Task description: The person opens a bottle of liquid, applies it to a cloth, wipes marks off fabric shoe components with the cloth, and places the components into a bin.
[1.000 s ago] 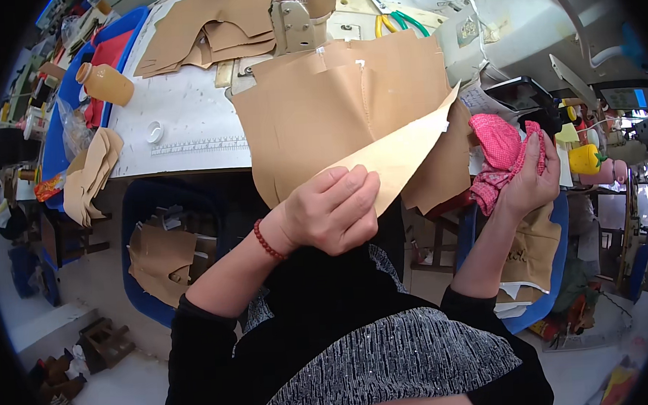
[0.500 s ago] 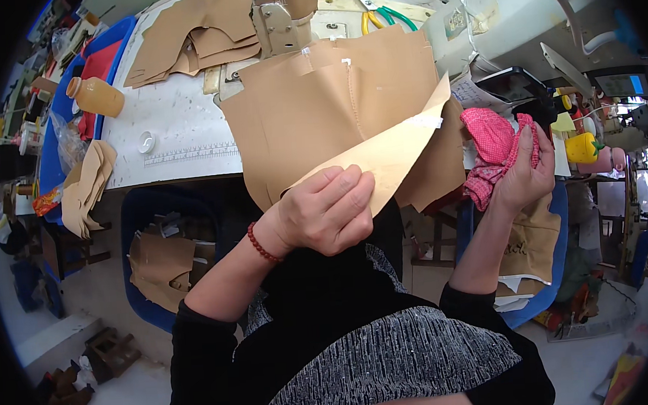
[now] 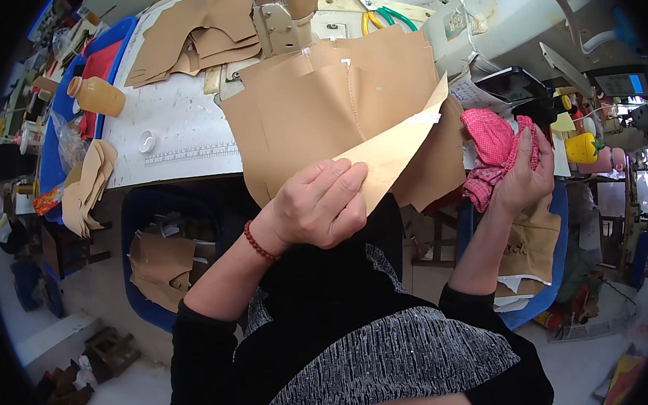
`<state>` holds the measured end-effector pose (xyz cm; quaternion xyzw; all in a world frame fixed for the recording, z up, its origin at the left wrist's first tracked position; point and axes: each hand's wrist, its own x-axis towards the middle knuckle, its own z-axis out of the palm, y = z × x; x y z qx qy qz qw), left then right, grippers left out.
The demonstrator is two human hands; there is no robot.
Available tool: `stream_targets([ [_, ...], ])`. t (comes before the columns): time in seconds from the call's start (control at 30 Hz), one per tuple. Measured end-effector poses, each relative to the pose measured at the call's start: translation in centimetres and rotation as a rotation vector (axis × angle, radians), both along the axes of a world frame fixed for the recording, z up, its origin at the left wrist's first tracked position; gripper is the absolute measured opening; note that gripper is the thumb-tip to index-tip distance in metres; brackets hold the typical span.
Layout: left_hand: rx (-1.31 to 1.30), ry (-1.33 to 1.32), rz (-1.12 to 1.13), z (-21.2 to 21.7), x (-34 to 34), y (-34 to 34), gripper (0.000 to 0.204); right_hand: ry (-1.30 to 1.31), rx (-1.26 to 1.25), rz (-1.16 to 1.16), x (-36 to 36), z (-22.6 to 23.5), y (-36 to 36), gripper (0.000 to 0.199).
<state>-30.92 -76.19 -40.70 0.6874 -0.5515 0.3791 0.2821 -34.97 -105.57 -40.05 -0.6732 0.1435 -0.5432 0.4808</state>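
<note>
My left hand (image 3: pixel 320 203), with a red bead bracelet at the wrist, pinches the near edge of a tan leather-like sheet (image 3: pixel 300 122). That edge is folded up, so its paler underside (image 3: pixel 391 154) shows. A stitched seam runs down the sheet's middle, with small white bits at its top. The sheet lies partly on the white table and overhangs its front edge, under the metal head of a sewing machine (image 3: pixel 286 15). At the right, my right hand (image 3: pixel 522 172) has its fingers closed round a crumpled pink checked cloth (image 3: pixel 487 144).
Cut tan pieces (image 3: pixel 195 32) lie at the back left, and scissors (image 3: pixel 375 10) at the back. A bottle (image 3: pixel 96 96), a white cap (image 3: pixel 147 142) and a printed ruler are on the left. Blue bins hold tan pieces below, left (image 3: pixel 141 299) and right (image 3: pixel 557 255). A phone-like device (image 3: pixel 513 83) sits right.
My left hand has shifted slightly left and up along the folded edge, still gripping it. My right hand and the pink cloth have barely moved.
</note>
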Motion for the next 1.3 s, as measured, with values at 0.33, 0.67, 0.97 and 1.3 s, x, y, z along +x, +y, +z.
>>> stream_targets([
  [0.33, -0.110, 0.561, 0.506, -1.0, 3.8, 1.4, 0.019, 0.031, -0.009, -0.018, -0.2, 0.1, 0.2, 0.016],
  [0.67, 0.012, 0.764, 0.419, -3.8, 8.9, 3.6, 0.022, 0.052, -0.038, -0.055, -0.4, -0.2, -0.3, 0.017],
  [0.97, 0.091, 0.832, 0.393, -3.5, 10.7, 3.1, 0.054, 0.071, -0.041, -0.067, -0.4, 0.2, 0.3, 0.018],
  [1.3, 0.077, 0.700, -0.158, 0.5, 7.8, 3.8, 0.013, 0.175, -0.097, -0.081, -0.2, 0.8, 1.0, 0.024],
])
